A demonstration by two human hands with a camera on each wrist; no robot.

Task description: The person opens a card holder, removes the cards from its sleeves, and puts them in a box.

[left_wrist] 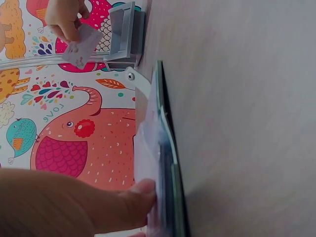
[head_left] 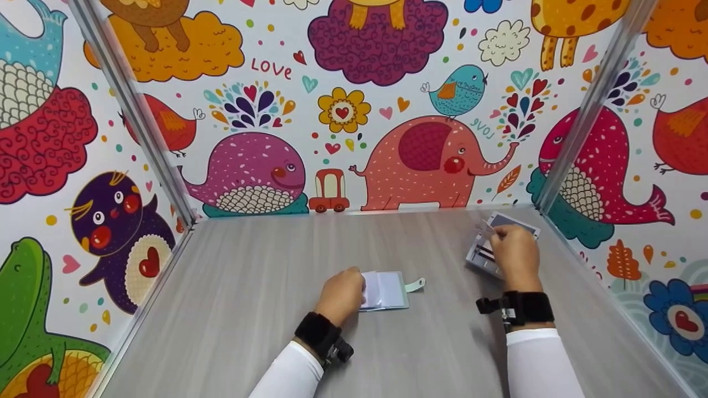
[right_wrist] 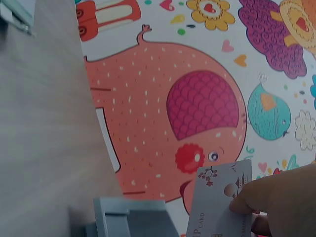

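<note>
A small card holder (head_left: 394,290) lies spread on the table, its clear sleeves showing and its snap strap (head_left: 416,285) sticking out to the right. My left hand (head_left: 340,293) holds its left side, with the thumb (left_wrist: 140,197) on the sleeves in the left wrist view. At the back right, my right hand (head_left: 515,251) pinches a pale card (right_wrist: 217,202) printed with red blossoms and the word "CARD". Below that hand stands a grey box (head_left: 477,264) with compartments, partly hidden by the hand. The card is raised above the box.
The grey wood-grain table (head_left: 249,276) meets printed cartoon walls on three sides. Metal corner posts (head_left: 594,105) rise at the back left and back right. Each wrist wears a black strap (head_left: 318,336) with a small camera.
</note>
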